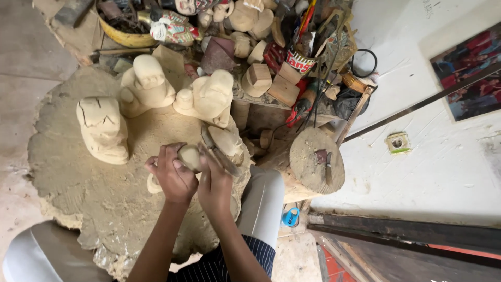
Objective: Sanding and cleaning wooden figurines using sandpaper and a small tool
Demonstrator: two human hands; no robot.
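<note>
Seen from the head camera, the left hand (175, 177) is wrapped around a small pale wooden piece (189, 155), held just above a sawdust-covered stump (94, 193). Touching that piece, the right hand (215, 183) is closed on a carving knife (219, 152). Three rough wooden figures (148, 83) stand behind.
</note>
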